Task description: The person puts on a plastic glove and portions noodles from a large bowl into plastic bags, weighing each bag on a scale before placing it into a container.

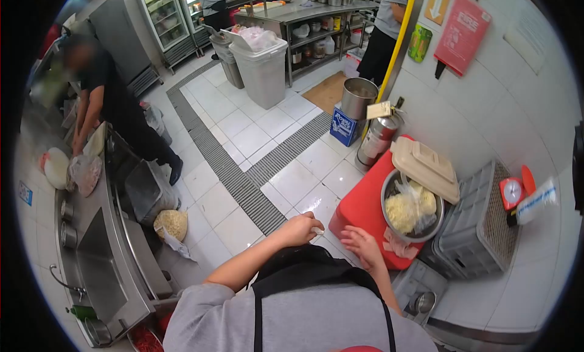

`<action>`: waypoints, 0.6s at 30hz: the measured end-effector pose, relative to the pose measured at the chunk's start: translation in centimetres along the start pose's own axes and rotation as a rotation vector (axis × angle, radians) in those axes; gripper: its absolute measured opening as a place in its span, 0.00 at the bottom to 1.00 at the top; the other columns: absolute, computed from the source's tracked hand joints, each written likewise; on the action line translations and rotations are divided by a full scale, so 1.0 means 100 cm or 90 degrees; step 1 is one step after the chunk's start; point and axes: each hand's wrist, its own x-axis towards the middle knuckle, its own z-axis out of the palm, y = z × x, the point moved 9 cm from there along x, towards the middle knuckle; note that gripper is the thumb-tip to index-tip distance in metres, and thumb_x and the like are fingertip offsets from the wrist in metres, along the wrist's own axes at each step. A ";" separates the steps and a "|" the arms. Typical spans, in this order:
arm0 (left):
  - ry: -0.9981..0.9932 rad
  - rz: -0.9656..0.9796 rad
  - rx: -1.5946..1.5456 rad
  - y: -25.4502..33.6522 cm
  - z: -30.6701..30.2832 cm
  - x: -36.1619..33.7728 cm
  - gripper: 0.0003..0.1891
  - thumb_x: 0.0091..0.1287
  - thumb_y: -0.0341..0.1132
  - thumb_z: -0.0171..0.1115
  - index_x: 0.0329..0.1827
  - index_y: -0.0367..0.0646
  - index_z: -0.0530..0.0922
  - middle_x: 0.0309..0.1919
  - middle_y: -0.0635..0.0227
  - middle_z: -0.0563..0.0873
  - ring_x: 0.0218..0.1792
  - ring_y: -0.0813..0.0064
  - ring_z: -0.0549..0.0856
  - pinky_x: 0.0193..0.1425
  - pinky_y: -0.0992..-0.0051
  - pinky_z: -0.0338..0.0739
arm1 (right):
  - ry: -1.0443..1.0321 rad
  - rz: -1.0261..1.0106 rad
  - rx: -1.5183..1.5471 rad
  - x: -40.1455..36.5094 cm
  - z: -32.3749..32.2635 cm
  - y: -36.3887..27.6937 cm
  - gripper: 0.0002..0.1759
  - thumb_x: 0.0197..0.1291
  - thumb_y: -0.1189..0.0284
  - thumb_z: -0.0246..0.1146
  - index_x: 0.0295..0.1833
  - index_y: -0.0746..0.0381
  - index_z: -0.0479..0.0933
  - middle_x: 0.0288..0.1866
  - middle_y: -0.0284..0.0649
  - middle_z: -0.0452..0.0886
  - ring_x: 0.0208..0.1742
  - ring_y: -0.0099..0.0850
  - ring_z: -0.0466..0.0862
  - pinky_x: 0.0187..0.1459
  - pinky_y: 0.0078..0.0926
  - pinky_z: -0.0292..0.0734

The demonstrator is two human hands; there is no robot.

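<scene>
- Left hand (299, 229): curled, pinching something small and white.
- Right hand (364, 246): half open, seemingly holding nothing; metal bowl (385, 220) at its 2 o'clock.

Two bare hands are showing, one left hand (301, 228) and one right hand (363, 245). At least three co-workers (125, 99) are appearing. Two tall grey bins (260, 75) are standing, as are one red box (360, 209), one fire extinguisher (377, 138) and one blue carton (344, 127). One beige lid (426, 166), one kitchen scale (512, 192), one fire blanket pouch (463, 35) and one faucet (68, 285) are also showing. The pots on the far counter are sitting too small to count.
</scene>
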 end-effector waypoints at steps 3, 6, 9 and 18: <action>-0.040 -0.057 -0.044 -0.066 -0.024 0.050 0.13 0.52 0.32 0.62 0.41 0.44 0.80 0.32 0.55 0.80 0.33 0.61 0.81 0.39 0.68 0.75 | 0.136 -0.035 0.017 0.051 -0.040 -0.029 0.15 0.64 0.71 0.52 0.54 0.64 0.70 0.46 0.42 0.79 0.40 0.25 0.80 0.39 0.19 0.75; -0.085 -0.198 -0.190 -0.130 -0.047 0.086 0.17 0.52 0.42 0.67 0.40 0.39 0.81 0.22 0.61 0.83 0.15 0.77 0.80 0.18 0.78 0.75 | 0.157 -0.077 -0.028 0.093 -0.046 -0.072 0.13 0.64 0.72 0.52 0.51 0.64 0.72 0.43 0.40 0.79 0.39 0.25 0.80 0.39 0.19 0.74; -0.098 -0.306 -0.206 -0.211 -0.093 0.137 0.20 0.50 0.45 0.68 0.37 0.37 0.81 0.23 0.63 0.83 0.20 0.76 0.81 0.23 0.76 0.79 | 0.154 -0.084 -0.048 0.140 -0.047 -0.089 0.13 0.64 0.72 0.52 0.51 0.64 0.72 0.43 0.40 0.79 0.38 0.26 0.81 0.39 0.20 0.74; 0.345 -0.452 -0.244 -0.539 -0.446 0.368 0.12 0.57 0.42 0.59 0.30 0.42 0.80 0.19 0.67 0.80 0.20 0.73 0.77 0.22 0.71 0.69 | 0.355 0.026 0.059 0.241 -0.051 -0.074 0.13 0.64 0.71 0.52 0.50 0.65 0.72 0.42 0.40 0.79 0.38 0.27 0.80 0.40 0.22 0.75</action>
